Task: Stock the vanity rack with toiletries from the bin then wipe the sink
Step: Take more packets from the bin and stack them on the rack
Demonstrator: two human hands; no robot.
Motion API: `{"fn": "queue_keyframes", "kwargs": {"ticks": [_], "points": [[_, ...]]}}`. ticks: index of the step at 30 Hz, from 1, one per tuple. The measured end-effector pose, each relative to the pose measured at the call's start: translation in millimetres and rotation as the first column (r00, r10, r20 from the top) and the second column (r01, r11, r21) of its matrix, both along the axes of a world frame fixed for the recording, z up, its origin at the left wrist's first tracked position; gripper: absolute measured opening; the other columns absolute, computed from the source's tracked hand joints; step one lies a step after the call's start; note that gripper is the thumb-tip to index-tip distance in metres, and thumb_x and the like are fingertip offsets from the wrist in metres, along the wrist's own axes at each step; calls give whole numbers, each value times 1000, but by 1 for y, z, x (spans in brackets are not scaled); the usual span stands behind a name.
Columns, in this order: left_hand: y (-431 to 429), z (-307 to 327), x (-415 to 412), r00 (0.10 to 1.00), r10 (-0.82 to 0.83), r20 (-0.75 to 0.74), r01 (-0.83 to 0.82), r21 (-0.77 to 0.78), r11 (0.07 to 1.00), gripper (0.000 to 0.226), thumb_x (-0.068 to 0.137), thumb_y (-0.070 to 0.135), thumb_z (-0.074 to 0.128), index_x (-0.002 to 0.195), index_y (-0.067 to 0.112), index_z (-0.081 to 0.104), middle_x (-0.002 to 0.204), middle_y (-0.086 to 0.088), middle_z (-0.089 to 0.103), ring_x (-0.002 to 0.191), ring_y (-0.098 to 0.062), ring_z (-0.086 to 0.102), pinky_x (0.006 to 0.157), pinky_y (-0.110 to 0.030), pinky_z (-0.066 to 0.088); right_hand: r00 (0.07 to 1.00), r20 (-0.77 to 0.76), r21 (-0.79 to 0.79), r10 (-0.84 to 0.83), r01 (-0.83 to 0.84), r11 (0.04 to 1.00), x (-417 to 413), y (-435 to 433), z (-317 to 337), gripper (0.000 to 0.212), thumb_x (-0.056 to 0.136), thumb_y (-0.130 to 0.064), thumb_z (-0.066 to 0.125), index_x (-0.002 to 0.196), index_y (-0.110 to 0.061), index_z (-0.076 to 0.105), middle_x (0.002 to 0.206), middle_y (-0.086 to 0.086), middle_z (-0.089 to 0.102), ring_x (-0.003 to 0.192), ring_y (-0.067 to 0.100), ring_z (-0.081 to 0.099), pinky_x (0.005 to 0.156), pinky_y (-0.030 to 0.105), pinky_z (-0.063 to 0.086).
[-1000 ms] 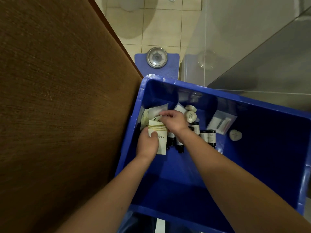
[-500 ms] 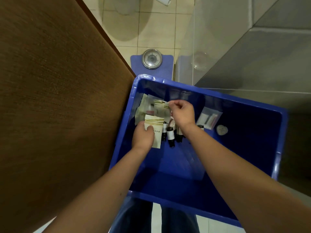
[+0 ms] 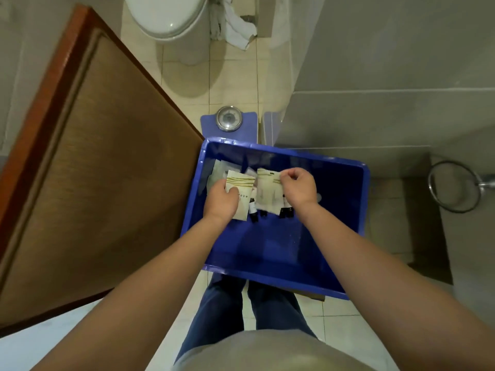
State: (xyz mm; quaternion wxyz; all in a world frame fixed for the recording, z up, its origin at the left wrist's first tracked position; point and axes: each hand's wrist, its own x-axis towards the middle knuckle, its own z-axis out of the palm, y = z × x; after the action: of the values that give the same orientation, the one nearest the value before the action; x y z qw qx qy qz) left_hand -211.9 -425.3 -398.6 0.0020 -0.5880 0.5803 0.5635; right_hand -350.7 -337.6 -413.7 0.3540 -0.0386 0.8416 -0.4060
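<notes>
A blue plastic bin (image 3: 273, 253) sits in front of me, above my legs. My left hand (image 3: 221, 202) grips a cream sachet with gold stripes (image 3: 240, 183) at the bin's left side. My right hand (image 3: 298, 187) pinches the top edge of a second cream sachet (image 3: 267, 192), lifted over the other toiletries. Small dark bottles with white labels (image 3: 253, 208) lie on the bin floor under both sachets. More pale packets (image 3: 218, 171) lie against the bin's far left wall.
A brown wooden door (image 3: 107, 162) stands close on the left. Beyond the bin are a blue bathroom scale (image 3: 229, 120), a white toilet (image 3: 167, 16) and a crumpled white towel (image 3: 235, 30). A grey tiled wall and a chrome ring (image 3: 452, 190) are on the right.
My right hand has pulled a second sachet up out of the pile, and my left hand has kept hold of the first. My head has risen, so more of the floor shows.
</notes>
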Motion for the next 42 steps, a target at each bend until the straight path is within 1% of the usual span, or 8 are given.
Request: {"fn": "queue_keyframes", "kwargs": {"ticks": [9, 13, 18, 21, 25, 28, 36, 42], "points": [[25, 60, -34, 988, -118, -99, 111, -67, 992, 18, 95, 17, 53, 106, 15, 67, 96, 4, 68, 88, -13, 63, 71, -25, 50, 998, 59, -90, -27, 32, 995, -12, 26, 69, 12, 85, -13, 62, 79, -18, 71, 83, -1, 72, 83, 19, 68, 78, 35, 57], [35, 83, -47, 970, -175, -167, 187, 60, 980, 17, 97, 27, 50, 99, 16, 63, 100, -15, 65, 92, -28, 63, 89, -47, 52, 993, 110, -181, -44, 63, 981, -19, 32, 100, 9, 82, -8, 67, 78, -13, 73, 72, 4, 73, 72, 15, 71, 75, 30, 58], [40, 110, -57, 929, -214, -303, 288, 222, 932, 29, 91, 38, 61, 114, 20, 62, 109, -9, 69, 98, -28, 67, 87, -39, 57, 987, 146, -257, -70, 106, 961, -28, 44, 135, 6, 80, -4, 70, 84, -6, 74, 70, 6, 73, 63, 9, 68, 58, 15, 53], [45, 122, -61, 894, -337, -295, 388, 136, 911, 36, 84, 26, 72, 118, 22, 61, 110, 0, 71, 102, -20, 68, 90, -41, 56, 981, 164, -277, -101, 145, 950, -29, 52, 147, 8, 80, -4, 70, 87, -4, 73, 74, 9, 74, 67, 12, 70, 65, 19, 55], [53, 135, -69, 873, -390, -293, 427, 71, 901, 26, 89, 0, 61, 107, 18, 60, 104, -4, 70, 95, -22, 68, 70, -32, 57, 977, 160, -299, -142, 185, 936, -28, 66, 161, 7, 76, -3, 72, 79, -10, 72, 79, 11, 75, 74, 16, 69, 71, 26, 57], [58, 144, -76, 842, -460, -283, 479, -3, 878, 29, 89, -4, 59, 113, 12, 60, 109, -5, 69, 98, -20, 67, 78, -30, 55, 970, 147, -330, -193, 232, 915, -25, 80, 175, 9, 78, -1, 71, 79, -10, 70, 86, 12, 74, 75, 17, 66, 69, 26, 57], [74, 173, -90, 716, -610, -339, 624, -81, 777, 33, 90, -7, 54, 94, 26, 49, 105, 0, 64, 99, -19, 62, 89, -39, 53, 819, 8, -396, -573, 529, 750, 4, 131, 201, 11, 82, -5, 67, 89, -14, 69, 84, 4, 67, 63, 9, 55, 59, 23, 44], [103, 192, -101, 574, -712, -404, 756, -73, 651, 36, 88, -1, 58, 119, 15, 50, 115, -4, 67, 101, -20, 66, 89, -45, 56, 693, -50, -424, -719, 637, 644, 38, 174, 224, 20, 82, -10, 72, 98, -17, 63, 101, -1, 67, 93, 11, 62, 84, 33, 55]]}}
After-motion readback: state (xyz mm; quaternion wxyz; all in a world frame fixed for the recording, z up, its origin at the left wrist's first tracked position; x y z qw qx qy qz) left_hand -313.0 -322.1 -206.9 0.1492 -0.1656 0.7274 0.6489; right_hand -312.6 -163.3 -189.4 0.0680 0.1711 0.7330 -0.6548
